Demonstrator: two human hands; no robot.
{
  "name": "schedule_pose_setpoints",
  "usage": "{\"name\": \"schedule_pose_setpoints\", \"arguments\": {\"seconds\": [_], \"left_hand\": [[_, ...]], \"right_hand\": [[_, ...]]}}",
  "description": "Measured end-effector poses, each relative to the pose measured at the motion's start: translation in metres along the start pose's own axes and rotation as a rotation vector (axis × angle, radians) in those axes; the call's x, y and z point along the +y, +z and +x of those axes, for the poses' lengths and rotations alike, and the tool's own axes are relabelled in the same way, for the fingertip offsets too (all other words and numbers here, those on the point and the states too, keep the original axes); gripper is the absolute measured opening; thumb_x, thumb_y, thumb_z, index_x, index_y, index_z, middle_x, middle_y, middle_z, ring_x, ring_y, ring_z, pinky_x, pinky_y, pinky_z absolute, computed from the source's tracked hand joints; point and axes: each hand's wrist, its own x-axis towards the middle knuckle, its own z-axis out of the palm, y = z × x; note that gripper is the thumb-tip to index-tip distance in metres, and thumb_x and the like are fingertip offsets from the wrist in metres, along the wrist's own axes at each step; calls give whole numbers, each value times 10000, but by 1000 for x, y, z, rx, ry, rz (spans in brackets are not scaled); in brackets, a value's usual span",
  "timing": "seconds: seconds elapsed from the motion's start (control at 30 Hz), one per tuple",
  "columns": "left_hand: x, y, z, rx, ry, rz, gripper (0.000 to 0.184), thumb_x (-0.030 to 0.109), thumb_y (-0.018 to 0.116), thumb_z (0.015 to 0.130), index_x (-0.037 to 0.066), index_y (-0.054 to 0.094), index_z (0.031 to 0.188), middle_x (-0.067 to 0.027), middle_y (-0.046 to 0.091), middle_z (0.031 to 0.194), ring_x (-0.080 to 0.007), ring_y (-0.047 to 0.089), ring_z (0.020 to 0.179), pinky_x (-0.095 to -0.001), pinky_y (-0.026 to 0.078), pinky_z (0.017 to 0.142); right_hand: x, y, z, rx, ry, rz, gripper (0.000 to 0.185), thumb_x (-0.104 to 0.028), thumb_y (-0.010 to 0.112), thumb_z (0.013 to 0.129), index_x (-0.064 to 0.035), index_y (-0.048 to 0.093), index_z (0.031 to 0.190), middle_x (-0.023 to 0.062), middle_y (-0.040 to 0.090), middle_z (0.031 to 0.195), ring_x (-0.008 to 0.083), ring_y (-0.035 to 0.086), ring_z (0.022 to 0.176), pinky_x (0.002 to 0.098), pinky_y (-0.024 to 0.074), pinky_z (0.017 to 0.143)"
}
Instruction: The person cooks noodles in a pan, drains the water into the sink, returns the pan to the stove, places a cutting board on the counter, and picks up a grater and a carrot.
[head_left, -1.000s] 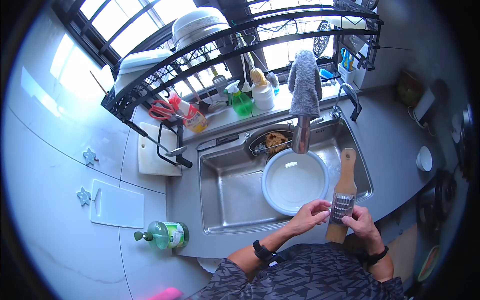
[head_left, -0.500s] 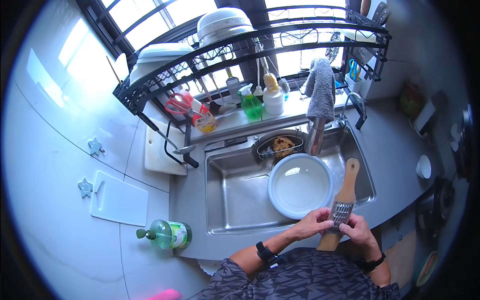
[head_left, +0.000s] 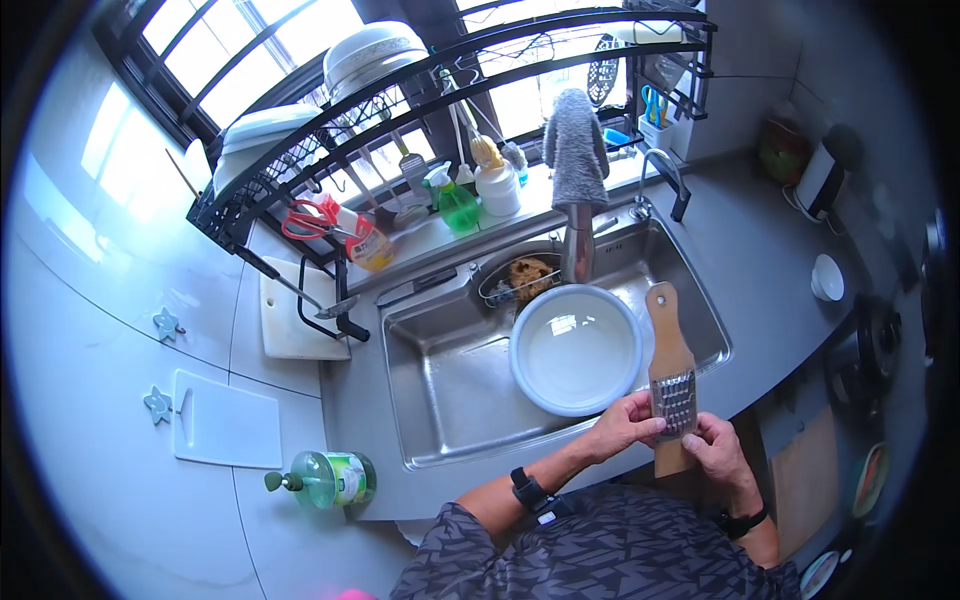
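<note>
A wooden grater (head_left: 673, 395) with a metal grating plate stands up between my two hands, its long handle with a hole pointing away from me toward the sink. My left hand (head_left: 628, 428) grips the left edge of the grater near the metal plate. On the other side, my right hand (head_left: 718, 452) pinches the lower right edge by the bare wooden end. Left of the grater, a white basin (head_left: 577, 352) sits in the steel sink (head_left: 455, 385) and looks to hold clear water.
A faucet under a grey cloth (head_left: 577, 150) rises behind the basin. A wire basket (head_left: 500, 292) with a brown scrubber hangs at the sink's back. The green soap bottle (head_left: 325, 480) stands left, a small white bowl (head_left: 826, 278) right. A black dish rack (head_left: 440, 75) spans the window.
The view has shifted and turned slightly. The grater has turned more upright, and my right hand has moved lower along its edge, showing more of the metal plate.
</note>
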Motion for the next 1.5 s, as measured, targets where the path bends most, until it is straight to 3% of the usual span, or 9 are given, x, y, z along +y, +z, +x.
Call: {"name": "schedule_pose_setpoints", "arguments": {"seconds": [0.2,0.4,0.63,0.8,0.97,1.1,1.27,1.4,1.5], "left_hand": [[-10,28,14,32,153,1,648,241,731,881,49,392,1398,-70,625,1114,-155,615,951,-307,532,789],[-27,84,16,130,73,42,373,296,669,932,29,561,1169,-87,601,1045,-196,633,934,-333,603,704],[-67,177,26,-31,-213,133,401,198,701,890,26,502,1193,-200,658,1036,-305,715,838,-388,622,702],[-88,190,53,-190,-387,153,364,124,739,867,46,537,1159,-139,686,961,-248,719,769,-324,602,625],[-91,221,71,-408,-589,404,419,146,744,870,46,525,1212,-77,695,875,-166,694,702,-262,560,578],[-100,230,89,-598,-756,485,356,324,666,939,39,591,1138,-54,682,813,-111,626,618,-235,525,565],[-113,233,111,-577,-719,499,399,420,643,936,42,615,1060,-25,626,759,-116,583,595,-241,496,548],[-126,230,137,-508,-656,392,291,264,615,978,33,599,1155,-38,632,824,-129,600,681,-264,508,618],[-135,244,153,-460,-157,778,318,142,604,967,43,593,1269,-38,611,885,-128,566,755,-266,477,694]], "right_hand": [[-19,-33,-55,104,-80,-65,348,-58,556,912,48,596,1241,59,680,1069,127,613,980,280,482,892],[6,-105,-152,225,-94,-286,318,-107,609,880,31,669,1161,88,715,1049,142,650,942,284,502,865],[75,-173,-260,725,-207,252,208,-199,672,925,-33,669,1051,-14,632,934,59,570,881,229,460,787],[69,-191,-287,784,-238,510,181,-213,690,913,-43,671,973,-10,638,899,63,575,847,230,457,779],[61,-211,-314,825,-153,371,214,-247,696,903,-42,663,956,-9,634,860,75,566,806,237,450,750],[64,-220,-311,862,-149,402,237,-275,696,905,-43,671,946,5,651,861,81,573,810,235,452,751],[69,-222,-309,962,-225,705,253,-285,612,963,-46,628,1047,53,655,915,136,639,807,293,516,713],[88,-228,-312,948,-112,744,310,-315,570,987,-38,569,1129,104,658,968,176,665,788,287,542,649],[88,-219,-298,922,-109,714,427,-345,546,999,-22,506,1275,145,649,1093,223,681,895,323,568,710]]}}
